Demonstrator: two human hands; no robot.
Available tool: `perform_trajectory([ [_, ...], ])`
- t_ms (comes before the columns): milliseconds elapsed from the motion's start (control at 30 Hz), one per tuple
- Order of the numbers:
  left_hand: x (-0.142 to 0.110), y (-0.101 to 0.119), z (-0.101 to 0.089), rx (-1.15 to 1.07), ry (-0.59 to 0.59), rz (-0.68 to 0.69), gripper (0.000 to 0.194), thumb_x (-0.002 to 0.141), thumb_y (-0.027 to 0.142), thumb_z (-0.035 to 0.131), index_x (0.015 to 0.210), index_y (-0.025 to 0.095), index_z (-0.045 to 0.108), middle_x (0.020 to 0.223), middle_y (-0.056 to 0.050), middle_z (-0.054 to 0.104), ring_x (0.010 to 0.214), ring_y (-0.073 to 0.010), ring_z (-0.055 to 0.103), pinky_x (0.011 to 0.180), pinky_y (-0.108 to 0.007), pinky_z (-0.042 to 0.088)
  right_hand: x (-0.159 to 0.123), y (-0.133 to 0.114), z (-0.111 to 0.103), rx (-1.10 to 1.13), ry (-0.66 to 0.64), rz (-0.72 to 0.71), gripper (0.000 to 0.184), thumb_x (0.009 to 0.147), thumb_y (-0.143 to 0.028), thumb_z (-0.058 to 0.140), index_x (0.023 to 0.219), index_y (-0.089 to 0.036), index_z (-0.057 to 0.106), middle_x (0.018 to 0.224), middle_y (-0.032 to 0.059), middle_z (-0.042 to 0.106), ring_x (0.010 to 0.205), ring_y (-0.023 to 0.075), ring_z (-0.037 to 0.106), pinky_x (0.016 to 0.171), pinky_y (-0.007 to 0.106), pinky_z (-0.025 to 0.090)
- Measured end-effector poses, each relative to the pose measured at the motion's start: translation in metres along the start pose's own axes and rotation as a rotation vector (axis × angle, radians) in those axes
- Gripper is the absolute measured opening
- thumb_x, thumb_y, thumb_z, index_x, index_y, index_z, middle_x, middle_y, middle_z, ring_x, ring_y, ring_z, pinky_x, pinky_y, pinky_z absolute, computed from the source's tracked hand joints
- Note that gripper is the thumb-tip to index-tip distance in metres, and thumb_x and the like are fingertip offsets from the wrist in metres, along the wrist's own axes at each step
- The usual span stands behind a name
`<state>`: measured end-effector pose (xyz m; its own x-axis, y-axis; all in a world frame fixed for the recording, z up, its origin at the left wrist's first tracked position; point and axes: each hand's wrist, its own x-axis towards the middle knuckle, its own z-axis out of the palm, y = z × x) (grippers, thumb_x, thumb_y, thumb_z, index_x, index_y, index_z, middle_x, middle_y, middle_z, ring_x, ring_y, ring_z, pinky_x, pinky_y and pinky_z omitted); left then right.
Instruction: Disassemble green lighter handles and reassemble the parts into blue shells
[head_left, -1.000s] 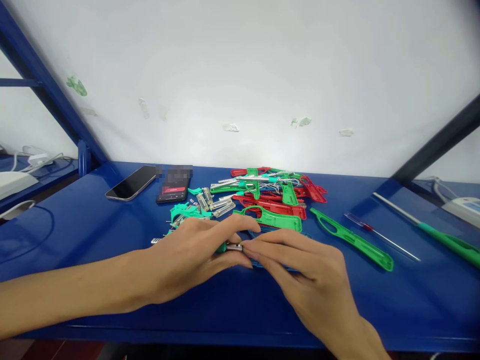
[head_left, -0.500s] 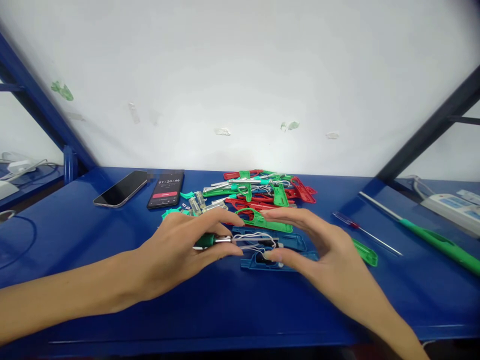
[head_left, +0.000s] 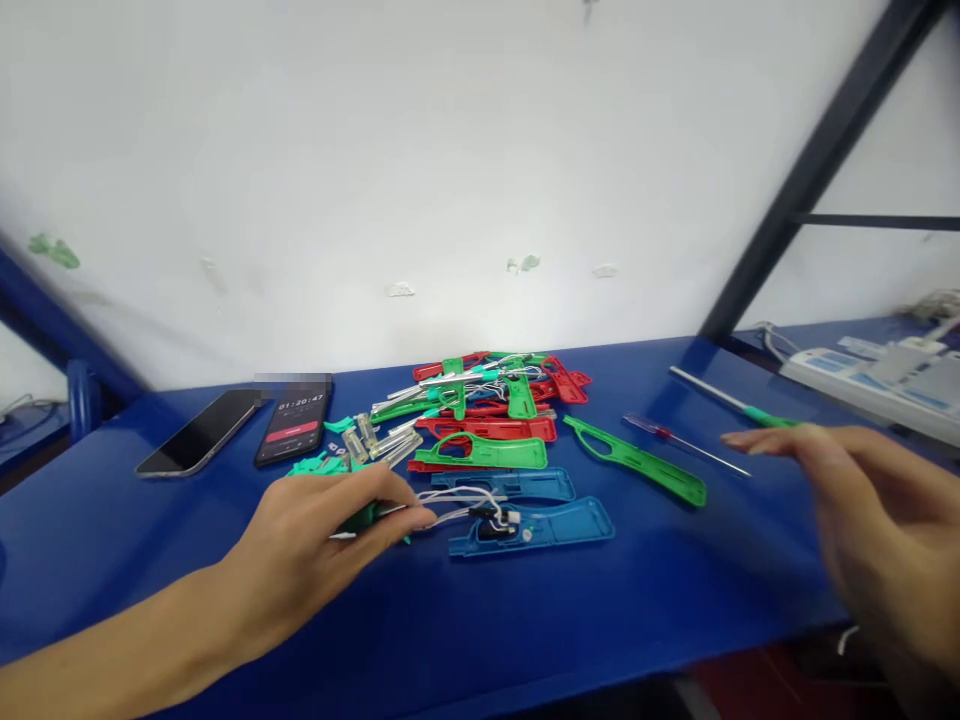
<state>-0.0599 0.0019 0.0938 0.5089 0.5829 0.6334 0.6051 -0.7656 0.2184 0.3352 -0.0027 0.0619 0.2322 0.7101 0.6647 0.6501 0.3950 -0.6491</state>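
Observation:
My left hand (head_left: 341,545) is closed in a pinch around a dark green and metal piece (head_left: 365,517), mostly hidden by my fingers. White wires (head_left: 450,494) and a thin metal rod run from the pinch to small black parts (head_left: 491,522) at a blue plastic half-shell (head_left: 574,522). A second blue half-shell (head_left: 551,484) lies just behind. My right hand (head_left: 885,530), slightly blurred, is raised at the right with fingers stretched and nothing in them. It is nearest the long green-handled lighter (head_left: 769,416), whose silver tube points back left.
Red and green shells are piled with metal tubes (head_left: 450,379) at the back. A green half-shell (head_left: 637,460) and a clear-handled screwdriver (head_left: 697,446) lie to the right. Two phones (head_left: 199,432) (head_left: 296,420) and several clear parts (head_left: 356,440) are at left. A power strip (head_left: 862,385) stands beyond.
My right hand has let go of the black parts at the blue shell and swung right. My left hand keeps its pinch. The view has turned right, revealing the whole green half-shell.

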Motion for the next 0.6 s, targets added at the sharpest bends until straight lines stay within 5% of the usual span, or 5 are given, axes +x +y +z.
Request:
perform_trajectory([
  [167,0.025,-0.01,0.003,0.048,-0.053,0.023,0.024,0.111,0.044,0.06,0.099,0.025,0.065,0.073,0.006,0.072,0.052,-0.008,0.061,0.052,-0.021,0.045,0.014,0.027,0.0,-0.04,-0.076,0.081,0.034,0.101,-0.059,0.064,0.091,-0.03,0.08,0.098,0.0038,0.082,0.1,0.0341,0.078,0.092,0.047,0.06],
  [267,0.064,-0.019,0.003,0.11,-0.08,0.064,0.03,0.11,0.048,0.06,0.095,0.023,0.066,0.069,0.004,0.07,0.046,-0.0089,0.051,0.049,-0.025,0.039,0.013,0.044,0.003,-0.071,-0.147,0.054,0.033,0.098,-0.059,0.07,0.096,-0.028,0.08,0.103,0.0046,0.083,0.1,0.0327,0.077,0.093,0.048,0.059],
  [367,0.108,-0.036,0.008,0.136,-0.134,0.058,0.026,0.108,0.044,0.065,0.095,0.021,0.065,0.077,0.001,0.075,0.062,-0.0124,0.065,0.057,-0.024,0.045,0.009,0.051,0.004,-0.046,-0.247,0.001,0.03,0.093,-0.058,0.078,0.1,-0.029,0.081,0.109,0.0053,0.083,0.105,0.0324,0.077,0.098,0.049,0.059],
  [600,0.151,-0.093,0.065,0.18,-0.291,0.069,0.026,0.108,0.041,0.068,0.108,0.015,0.069,0.096,-0.002,0.071,0.08,-0.0155,0.07,0.074,-0.032,0.062,0.002,0.057,0.006,-0.126,-0.469,-0.206,0.021,0.106,-0.041,0.066,0.105,-0.03,0.084,0.121,0.0079,0.079,0.12,0.0316,0.071,0.105,0.054,0.059],
])
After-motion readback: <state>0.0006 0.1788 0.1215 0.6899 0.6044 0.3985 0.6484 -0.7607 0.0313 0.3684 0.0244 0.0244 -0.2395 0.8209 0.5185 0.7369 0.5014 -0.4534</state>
